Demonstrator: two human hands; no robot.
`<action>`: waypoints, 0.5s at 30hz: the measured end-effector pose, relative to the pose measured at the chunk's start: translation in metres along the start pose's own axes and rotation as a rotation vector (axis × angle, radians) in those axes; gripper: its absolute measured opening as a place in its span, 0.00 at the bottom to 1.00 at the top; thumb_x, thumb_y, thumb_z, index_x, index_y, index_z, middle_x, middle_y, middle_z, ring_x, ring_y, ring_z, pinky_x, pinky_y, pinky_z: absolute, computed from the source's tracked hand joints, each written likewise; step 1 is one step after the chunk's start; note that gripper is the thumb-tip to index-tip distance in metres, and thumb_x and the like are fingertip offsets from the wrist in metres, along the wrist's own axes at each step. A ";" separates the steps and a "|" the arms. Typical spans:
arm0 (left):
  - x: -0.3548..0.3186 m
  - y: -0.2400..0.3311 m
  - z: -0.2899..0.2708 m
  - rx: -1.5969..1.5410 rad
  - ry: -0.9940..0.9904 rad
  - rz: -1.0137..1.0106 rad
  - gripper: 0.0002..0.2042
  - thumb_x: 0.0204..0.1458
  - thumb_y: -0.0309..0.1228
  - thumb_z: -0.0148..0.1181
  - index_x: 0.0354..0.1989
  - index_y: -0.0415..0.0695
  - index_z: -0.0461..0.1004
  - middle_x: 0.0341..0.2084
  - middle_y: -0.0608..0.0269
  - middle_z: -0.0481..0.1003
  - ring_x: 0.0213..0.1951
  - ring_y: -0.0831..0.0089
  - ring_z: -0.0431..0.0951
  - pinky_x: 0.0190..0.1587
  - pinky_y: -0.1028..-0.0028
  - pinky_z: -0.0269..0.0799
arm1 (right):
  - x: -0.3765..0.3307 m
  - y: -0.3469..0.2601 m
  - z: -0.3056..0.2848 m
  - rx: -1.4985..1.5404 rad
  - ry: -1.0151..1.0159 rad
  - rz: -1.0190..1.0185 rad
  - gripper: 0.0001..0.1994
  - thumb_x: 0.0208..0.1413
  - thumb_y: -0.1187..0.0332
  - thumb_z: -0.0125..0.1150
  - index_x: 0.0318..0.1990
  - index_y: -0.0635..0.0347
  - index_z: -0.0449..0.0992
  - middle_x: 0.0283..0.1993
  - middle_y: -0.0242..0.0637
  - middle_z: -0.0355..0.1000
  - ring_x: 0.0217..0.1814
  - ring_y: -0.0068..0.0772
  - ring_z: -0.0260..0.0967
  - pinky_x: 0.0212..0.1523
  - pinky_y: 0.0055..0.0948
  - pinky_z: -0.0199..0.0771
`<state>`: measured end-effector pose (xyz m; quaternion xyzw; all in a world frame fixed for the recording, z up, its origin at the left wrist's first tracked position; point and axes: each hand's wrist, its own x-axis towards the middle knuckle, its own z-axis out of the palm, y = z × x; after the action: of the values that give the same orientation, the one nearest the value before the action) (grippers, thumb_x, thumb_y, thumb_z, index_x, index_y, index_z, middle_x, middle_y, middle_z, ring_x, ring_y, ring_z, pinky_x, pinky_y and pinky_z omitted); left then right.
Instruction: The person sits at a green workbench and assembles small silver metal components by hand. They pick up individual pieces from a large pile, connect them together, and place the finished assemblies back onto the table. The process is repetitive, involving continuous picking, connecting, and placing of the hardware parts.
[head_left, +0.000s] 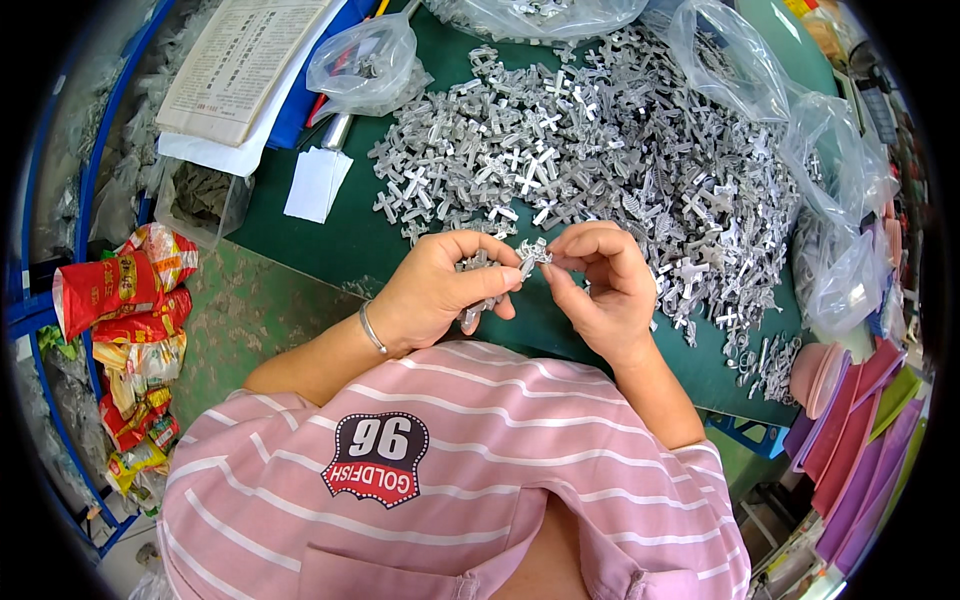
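Observation:
My left hand is closed around several small silver metal crosses, with a bracelet on its wrist. Between its thumb and forefinger is a silver cross-shaped charm, raised above the table's near edge. The fingers of my right hand are bent in a pinch at the charm's right side; whether they grip it too is hard to see. Just beyond both hands spreads a large heap of loose silver cross charms on the green table.
Clear plastic bags lie at the back and along the right. White paper slips, a newspaper and a clear bin are at the left. Red snack packets hang on a blue rack. Coloured plastic bins stand at the right.

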<state>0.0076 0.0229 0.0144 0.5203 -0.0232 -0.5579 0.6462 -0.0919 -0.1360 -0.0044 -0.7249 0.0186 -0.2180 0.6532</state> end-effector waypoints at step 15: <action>0.007 -0.008 -0.009 -0.312 -0.160 -0.112 0.10 0.55 0.34 0.46 0.37 0.40 0.68 0.27 0.58 0.71 0.24 0.73 0.74 0.12 0.81 0.62 | 0.010 -0.011 -0.007 -0.455 -0.074 -0.349 0.08 0.36 0.83 0.57 0.28 0.65 0.71 0.31 0.41 0.70 0.31 0.40 0.68 0.32 0.30 0.69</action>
<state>0.0101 0.0249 0.0008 0.3679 0.0413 -0.6294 0.6832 -0.0875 -0.1437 0.0096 -0.8525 -0.0820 -0.2908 0.4265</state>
